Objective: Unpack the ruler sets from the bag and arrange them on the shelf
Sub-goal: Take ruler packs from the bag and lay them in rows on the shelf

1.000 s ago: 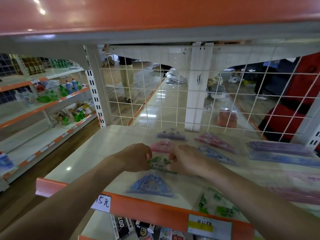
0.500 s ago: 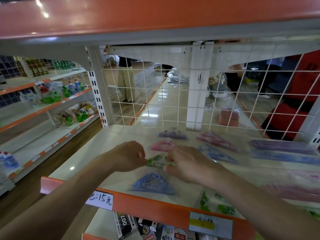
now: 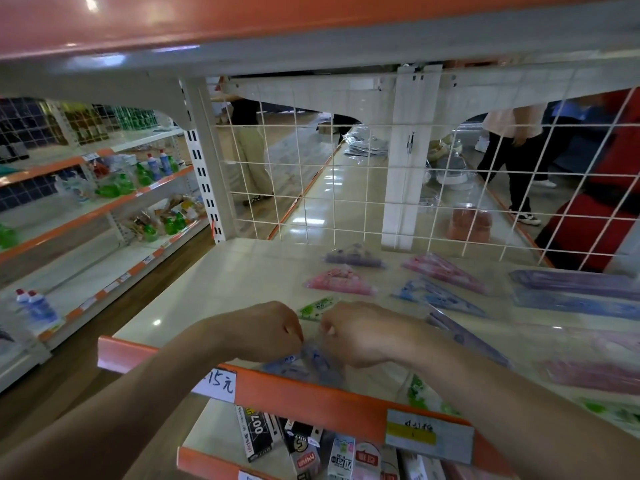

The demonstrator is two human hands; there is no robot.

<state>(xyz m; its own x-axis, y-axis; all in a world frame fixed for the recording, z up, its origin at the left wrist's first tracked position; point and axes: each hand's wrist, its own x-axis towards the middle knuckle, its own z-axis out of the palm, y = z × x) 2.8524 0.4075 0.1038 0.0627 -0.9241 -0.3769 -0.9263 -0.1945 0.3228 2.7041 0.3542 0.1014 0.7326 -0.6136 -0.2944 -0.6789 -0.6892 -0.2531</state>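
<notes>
Both hands have closed in on each other since half a second ago: the gap in which the green ruler set [image 3: 318, 307] was stretched is nearly gone, and the knuckles almost meet. They have also come nearer the front edge and now cover part of the blue triangle set [image 3: 298, 366], which lay clear in front of them before.

The shelf [image 3: 242, 282] spreads wide and pale beneath them, with a white wire grid [image 3: 311, 188] as its back. Behind the grid on the right, a person in dark trousers [image 3: 519, 174] now stands farther into view than before.

Along the right side lie the long sets, one purple [image 3: 571, 280] and one blue [image 3: 575, 304]. Toward the middle are a pink triangle set [image 3: 446, 270], a blue one [image 3: 436, 296], a smaller pink set [image 3: 341, 282] and a purple set [image 3: 353, 259] nearest the grid; none of these has shifted.

The left hand [image 3: 265, 332] and the right hand [image 3: 362, 336] are both clenched, knuckles up, on the near edge of the green ruler set, which pokes out behind them just above the shelf; the fingertips are tucked under and hidden.

A handwritten price tag [image 3: 218, 382] and a grey-and-yellow label [image 3: 429, 434] sit on the orange front rail [image 3: 311, 396].
</notes>
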